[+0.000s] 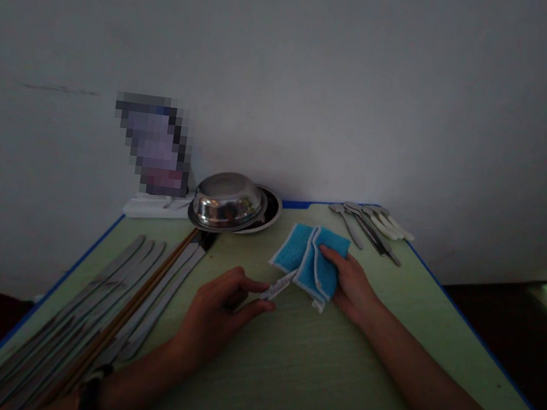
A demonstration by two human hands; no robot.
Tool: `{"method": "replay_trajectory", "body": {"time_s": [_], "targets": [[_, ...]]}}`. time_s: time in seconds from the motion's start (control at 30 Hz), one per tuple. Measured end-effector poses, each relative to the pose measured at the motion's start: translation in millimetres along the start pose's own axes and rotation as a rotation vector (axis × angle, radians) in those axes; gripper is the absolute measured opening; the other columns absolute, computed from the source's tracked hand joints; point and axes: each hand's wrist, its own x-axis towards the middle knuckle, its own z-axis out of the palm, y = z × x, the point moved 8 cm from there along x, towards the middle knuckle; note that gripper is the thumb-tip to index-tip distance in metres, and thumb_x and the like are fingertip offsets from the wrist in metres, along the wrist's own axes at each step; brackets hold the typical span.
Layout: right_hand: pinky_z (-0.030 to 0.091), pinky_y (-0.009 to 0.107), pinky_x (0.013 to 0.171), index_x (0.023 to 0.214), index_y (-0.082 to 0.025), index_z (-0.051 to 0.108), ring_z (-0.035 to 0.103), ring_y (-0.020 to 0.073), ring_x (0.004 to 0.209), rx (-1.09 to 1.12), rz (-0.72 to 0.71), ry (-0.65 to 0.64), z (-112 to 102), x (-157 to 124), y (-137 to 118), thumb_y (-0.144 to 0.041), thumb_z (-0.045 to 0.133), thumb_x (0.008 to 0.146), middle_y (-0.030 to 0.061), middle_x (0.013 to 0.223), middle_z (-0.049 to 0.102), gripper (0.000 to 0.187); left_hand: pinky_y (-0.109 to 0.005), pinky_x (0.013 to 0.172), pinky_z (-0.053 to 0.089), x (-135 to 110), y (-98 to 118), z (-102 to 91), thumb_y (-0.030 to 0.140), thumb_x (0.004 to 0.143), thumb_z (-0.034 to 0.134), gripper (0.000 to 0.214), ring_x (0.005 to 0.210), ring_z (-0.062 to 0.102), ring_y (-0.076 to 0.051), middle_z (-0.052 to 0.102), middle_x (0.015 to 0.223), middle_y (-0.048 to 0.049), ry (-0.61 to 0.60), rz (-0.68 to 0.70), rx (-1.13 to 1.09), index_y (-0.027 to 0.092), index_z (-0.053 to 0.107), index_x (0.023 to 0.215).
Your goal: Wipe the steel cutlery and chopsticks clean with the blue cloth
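My right hand (354,283) grips a folded blue cloth (328,273) with white edging, thumb on top, above the middle of the table. Between the thumb and fingers of my left hand (227,303) is the end of a slim, pale, patterned handle (279,286). Its other end disappears into the fold of the cloth, so I cannot tell which utensil it belongs to. A dark band circles my left wrist.
Several knives (105,290) and wooden chopsticks (126,307) lie along the table's left side. At the back, an upturned metal bowl (227,202) rests on a metal dish (272,215), beside a blurred upright screen (154,149). Several spoons (351,225) and white-handled utensils (386,226) lie back right.
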Motion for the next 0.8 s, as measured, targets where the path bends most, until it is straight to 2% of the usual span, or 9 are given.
{"method": "replay_trajectory", "body": {"time_s": [0.3, 0.4, 0.57, 0.67, 0.8], "targets": [[0.055, 0.032, 0.068, 0.086, -0.016, 0.064, 0.067, 0.0170, 0.066, -0.007, 0.009, -0.031, 3, 0, 0, -0.022, 0.066, 0.069, 0.0044, 0.081, 0.072, 0.018, -0.019, 0.045, 0.032, -1, -6, 1.3, 0.028, 0.075, 0.063, 0.012, 0.048, 0.043, -0.008, 0.045, 0.058, 0.0059, -0.012, -0.080, -0.001, 0.019, 0.062, 0.084], [0.054, 0.031, 0.070, 0.086, -0.015, 0.065, 0.067, 0.0160, 0.066, -0.019, 0.042, -0.125, 7, -2, 0, -0.021, 0.066, 0.069, 0.0042, 0.080, 0.072, 0.019, -0.021, 0.047, 0.036, -5, -11, -3.5, 0.028, 0.079, 0.056, 0.011, 0.052, 0.047, -0.010, 0.049, 0.061, 0.0044, 0.057, -0.135, -0.036, 0.018, 0.057, 0.086], [0.053, 0.030, 0.074, 0.086, -0.015, 0.066, 0.067, 0.0138, 0.067, -0.114, 0.148, -0.360, 15, -10, 3, -0.019, 0.067, 0.068, 0.0038, 0.079, 0.072, 0.019, -0.023, 0.051, 0.040, -11, -24, -6.4, 0.027, 0.086, 0.044, 0.012, 0.059, 0.050, -0.012, 0.052, 0.070, 0.0023, 0.161, -0.219, -0.209, 0.019, 0.046, 0.094], [0.052, 0.029, 0.075, 0.084, -0.015, 0.067, 0.067, 0.0130, 0.069, -0.173, 0.147, -0.423, 17, -13, 3, -0.018, 0.067, 0.067, 0.0033, 0.080, 0.072, 0.018, -0.022, 0.051, 0.038, -11, -32, -6.0, 0.028, 0.088, 0.042, 0.012, 0.056, 0.046, -0.010, 0.047, 0.066, 0.0042, 0.194, -0.251, -0.305, 0.020, 0.044, 0.097], [0.051, 0.028, 0.073, 0.085, -0.015, 0.067, 0.066, 0.0123, 0.072, -0.239, 0.129, -0.465, 19, -15, 3, -0.017, 0.067, 0.066, 0.0024, 0.080, 0.071, 0.019, -0.021, 0.048, 0.036, -9, -32, -7.5, 0.028, 0.088, 0.042, 0.012, 0.053, 0.043, -0.009, 0.044, 0.062, 0.0057, 0.217, -0.223, -0.363, 0.019, 0.043, 0.096]]}}
